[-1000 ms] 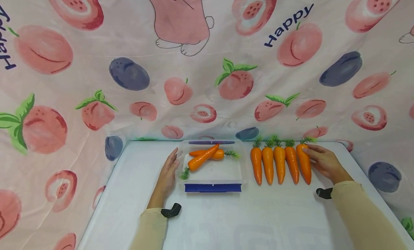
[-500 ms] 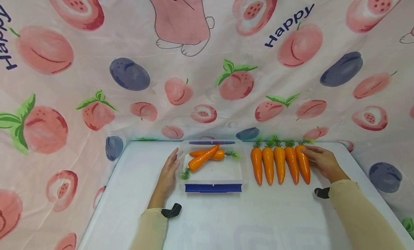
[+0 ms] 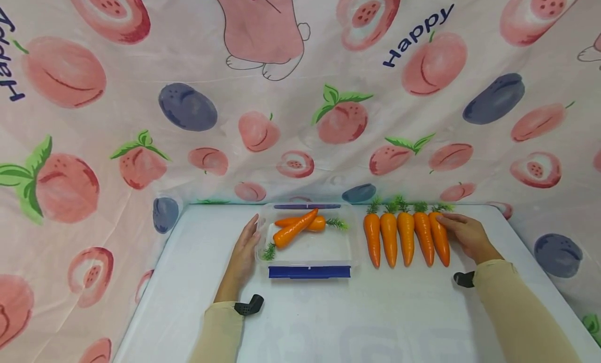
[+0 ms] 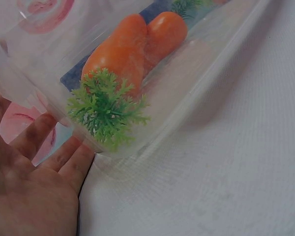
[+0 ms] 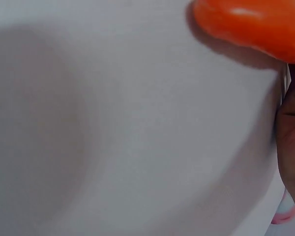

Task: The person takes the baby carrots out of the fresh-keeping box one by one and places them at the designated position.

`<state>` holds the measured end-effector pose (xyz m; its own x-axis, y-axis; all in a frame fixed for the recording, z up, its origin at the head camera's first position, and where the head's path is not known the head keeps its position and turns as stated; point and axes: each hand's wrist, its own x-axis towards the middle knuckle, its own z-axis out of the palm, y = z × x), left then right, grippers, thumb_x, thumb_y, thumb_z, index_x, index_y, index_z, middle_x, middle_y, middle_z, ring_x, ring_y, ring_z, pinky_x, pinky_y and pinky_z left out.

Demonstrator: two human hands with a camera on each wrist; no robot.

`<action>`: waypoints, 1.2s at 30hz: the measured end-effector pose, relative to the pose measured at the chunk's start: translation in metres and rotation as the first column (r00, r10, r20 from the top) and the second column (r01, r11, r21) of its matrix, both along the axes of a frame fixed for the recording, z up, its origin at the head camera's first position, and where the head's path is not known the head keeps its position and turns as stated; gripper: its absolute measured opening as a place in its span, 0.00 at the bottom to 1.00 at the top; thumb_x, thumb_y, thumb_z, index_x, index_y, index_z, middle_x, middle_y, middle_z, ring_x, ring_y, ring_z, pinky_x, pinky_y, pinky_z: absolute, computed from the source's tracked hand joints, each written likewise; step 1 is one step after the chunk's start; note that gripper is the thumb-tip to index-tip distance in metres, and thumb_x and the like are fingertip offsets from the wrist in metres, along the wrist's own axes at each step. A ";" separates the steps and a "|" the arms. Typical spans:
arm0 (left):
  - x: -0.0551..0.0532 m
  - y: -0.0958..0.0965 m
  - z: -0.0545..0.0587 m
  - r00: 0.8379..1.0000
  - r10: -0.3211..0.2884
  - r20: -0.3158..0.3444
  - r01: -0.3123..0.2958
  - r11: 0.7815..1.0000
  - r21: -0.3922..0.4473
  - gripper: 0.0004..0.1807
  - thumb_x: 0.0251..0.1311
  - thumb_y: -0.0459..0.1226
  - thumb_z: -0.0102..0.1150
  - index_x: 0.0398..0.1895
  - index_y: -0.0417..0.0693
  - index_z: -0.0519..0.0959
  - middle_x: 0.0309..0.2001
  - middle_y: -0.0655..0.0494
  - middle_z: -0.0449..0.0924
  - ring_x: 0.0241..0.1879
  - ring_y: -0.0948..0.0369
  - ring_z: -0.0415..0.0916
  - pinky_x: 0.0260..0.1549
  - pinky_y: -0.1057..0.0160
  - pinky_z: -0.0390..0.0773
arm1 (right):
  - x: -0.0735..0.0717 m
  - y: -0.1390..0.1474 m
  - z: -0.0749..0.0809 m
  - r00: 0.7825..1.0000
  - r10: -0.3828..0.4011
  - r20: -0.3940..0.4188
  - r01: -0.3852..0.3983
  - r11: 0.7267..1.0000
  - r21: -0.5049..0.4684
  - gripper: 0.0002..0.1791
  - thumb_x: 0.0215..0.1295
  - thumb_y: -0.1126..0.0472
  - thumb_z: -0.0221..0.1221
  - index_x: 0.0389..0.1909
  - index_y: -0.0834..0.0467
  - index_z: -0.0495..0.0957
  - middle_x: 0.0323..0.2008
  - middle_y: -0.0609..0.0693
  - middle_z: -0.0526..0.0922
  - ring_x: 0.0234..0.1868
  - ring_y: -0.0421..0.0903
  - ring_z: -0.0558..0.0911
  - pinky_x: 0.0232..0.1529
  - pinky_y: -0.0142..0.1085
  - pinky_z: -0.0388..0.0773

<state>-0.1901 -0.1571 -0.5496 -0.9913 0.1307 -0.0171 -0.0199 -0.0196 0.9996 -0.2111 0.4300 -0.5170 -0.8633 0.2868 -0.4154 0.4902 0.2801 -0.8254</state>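
Observation:
My left hand [image 3: 241,249] rests with fairly straight fingers against the left wall of a clear plastic box [image 3: 324,252] with blue clips. Inside it two orange carrots with green tops lie crossed, the front carrot [image 3: 293,230] over the rear carrot [image 3: 318,224]. In the left wrist view the fingertips touch the box's end wall near a leafy green top [image 4: 105,108]. To the right of the box, several carrots lie side by side, tops away from me. My right hand [image 3: 469,238] holds the upper part of the rightmost carrot [image 3: 440,240], thumb and fingers about it; its tip appears in the right wrist view.
The other carrots [image 3: 406,240] of the row lie left of the held one, close together. A white table [image 3: 300,316] carries everything. Behind it hangs a fruit-printed curtain [image 3: 291,118]. The box's front blue clip [image 3: 310,272] hangs folded outward.
My right hand has moved slightly left, and the rightmost carrot has shifted with it towards its neighbour. The left hand and the box have stayed in place.

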 end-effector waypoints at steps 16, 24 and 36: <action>-0.001 0.000 -0.001 1.000 0.006 -0.015 -0.006 1.000 -0.005 0.28 0.79 0.47 0.44 0.79 0.69 0.59 0.81 0.51 0.55 0.80 0.51 0.51 0.80 0.44 0.47 | 0.001 0.001 -0.007 1.000 -0.014 -0.006 0.013 1.000 -0.011 0.51 0.68 0.33 0.58 0.80 0.58 0.53 0.80 0.64 0.52 0.79 0.65 0.54 0.78 0.60 0.54; -0.002 0.000 -0.001 0.999 -0.014 -0.047 0.016 0.999 0.028 0.29 0.80 0.45 0.42 0.81 0.63 0.57 0.80 0.46 0.55 0.80 0.47 0.52 0.79 0.43 0.48 | 0.001 0.003 -0.005 1.000 -0.023 -0.008 0.022 0.999 -0.033 0.51 0.68 0.33 0.57 0.81 0.58 0.52 0.81 0.63 0.50 0.80 0.64 0.52 0.79 0.59 0.51; 0.000 0.001 0.002 1.000 0.001 -0.025 -0.001 1.000 0.007 0.29 0.80 0.46 0.43 0.80 0.66 0.57 0.80 0.48 0.55 0.80 0.49 0.51 0.79 0.43 0.48 | 0.005 0.006 0.005 1.000 -0.002 0.003 0.002 1.000 0.031 0.52 0.68 0.30 0.55 0.81 0.59 0.52 0.79 0.65 0.55 0.75 0.64 0.59 0.76 0.59 0.60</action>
